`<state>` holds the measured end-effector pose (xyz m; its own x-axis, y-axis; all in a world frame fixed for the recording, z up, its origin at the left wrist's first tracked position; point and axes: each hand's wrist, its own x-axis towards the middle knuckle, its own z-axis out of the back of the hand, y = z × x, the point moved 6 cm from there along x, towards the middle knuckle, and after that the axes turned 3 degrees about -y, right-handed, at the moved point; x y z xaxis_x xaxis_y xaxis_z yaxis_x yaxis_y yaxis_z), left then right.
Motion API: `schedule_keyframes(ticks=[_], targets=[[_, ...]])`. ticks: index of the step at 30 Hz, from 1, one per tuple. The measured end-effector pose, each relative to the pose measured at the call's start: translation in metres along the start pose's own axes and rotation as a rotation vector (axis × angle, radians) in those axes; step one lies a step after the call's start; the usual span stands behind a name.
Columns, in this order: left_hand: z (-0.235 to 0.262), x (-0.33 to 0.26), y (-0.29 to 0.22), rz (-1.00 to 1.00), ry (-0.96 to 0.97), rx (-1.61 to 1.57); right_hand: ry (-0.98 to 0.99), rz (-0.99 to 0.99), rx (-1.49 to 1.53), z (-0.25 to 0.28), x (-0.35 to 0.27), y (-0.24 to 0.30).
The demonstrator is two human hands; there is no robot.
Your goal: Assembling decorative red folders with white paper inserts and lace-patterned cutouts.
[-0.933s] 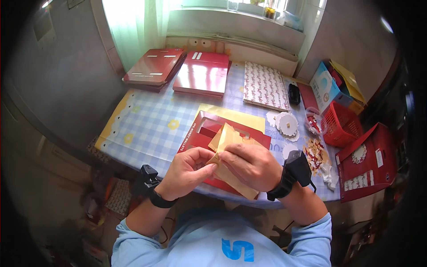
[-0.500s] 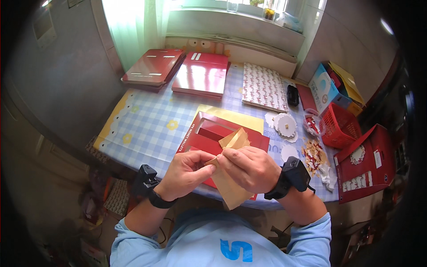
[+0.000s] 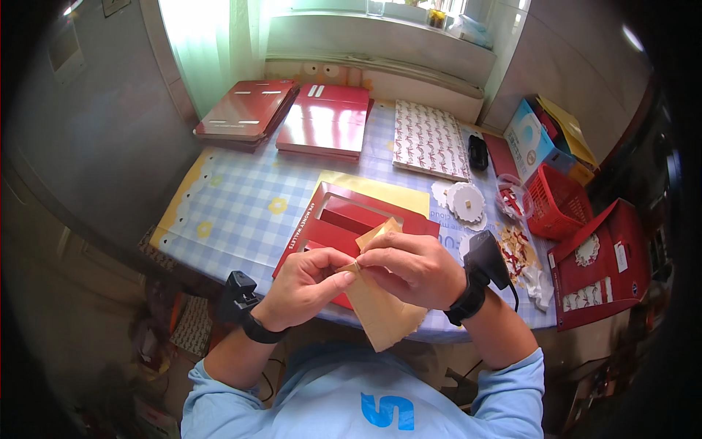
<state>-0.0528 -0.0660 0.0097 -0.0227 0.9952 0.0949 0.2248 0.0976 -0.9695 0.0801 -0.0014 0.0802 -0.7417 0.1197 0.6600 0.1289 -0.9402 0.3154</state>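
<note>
Currently both hands work above the near side of a red panel (image 3: 333, 238) with cut-out windows, and between them is a folded tan paper piece (image 3: 380, 314), its lower flap hanging past the panel's near edge. The left hand (image 3: 306, 287) is mostly closed, thumb and forefinger pinching the paper's upper edge; the right hand (image 3: 418, 272) is curled in, its fingertips gripping the same edge just beside them. Right of the panel, a clear tub (image 3: 521, 214) holds small red and white bits, with loose red and tan scraps (image 3: 515, 252) nearer the person. Farther right of the panel stands a red basket (image 3: 561, 219), its contents too hidden to tell. Beyond the basket, also to the panel's far right, a blue and white box (image 3: 528, 146) holds yellow and red sheets (image 3: 567, 132) that jut above its rim.
</note>
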Motion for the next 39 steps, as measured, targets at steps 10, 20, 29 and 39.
schedule_keyframes(ticks=[10,20,29,39], targets=[[-0.001,-0.001,-0.001,0.021,0.038,0.091,0.085,-0.085,0.168,-0.001,-0.002,-0.009],[0.033,-0.008,-0.007,-0.018,-0.132,0.026,0.053,-0.459,0.069,0.099,-0.035,-0.047],[0.065,-0.006,0.002,-0.007,-0.214,-0.188,0.177,-0.621,-0.370,0.115,-0.141,-0.073],[0.058,-0.005,0.001,-0.065,-0.288,-0.068,0.182,-0.567,-0.457,0.094,-0.152,-0.093]])
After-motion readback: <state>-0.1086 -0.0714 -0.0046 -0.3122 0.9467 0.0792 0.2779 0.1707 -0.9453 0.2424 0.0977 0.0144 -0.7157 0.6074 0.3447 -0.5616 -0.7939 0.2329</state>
